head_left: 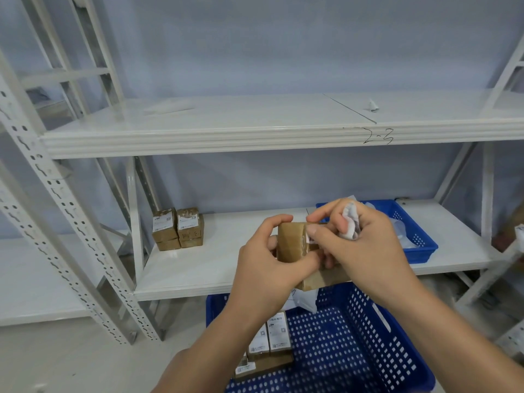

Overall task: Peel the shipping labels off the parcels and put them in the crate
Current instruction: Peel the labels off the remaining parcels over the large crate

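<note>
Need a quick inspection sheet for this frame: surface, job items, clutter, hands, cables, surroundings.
Surface: white lower shelf, mostly bare.
Job's things: brown parcel held in the air above the shelf edge, label partly lifted; stacked parcels at the shelf's left; labelled parcels in the near blue crate; blue tray on the shelf holding white material.
Clutter: paper scrap on the upper shelf.
Grippers: left hand grips the parcel; right hand pinches the label edge with crumpled peeled labels tucked in its fingers.
Cables: nothing seen.
Surroundings: white metal racking, grey-blue wall, "2-3" written on the upper shelf edge.
</note>
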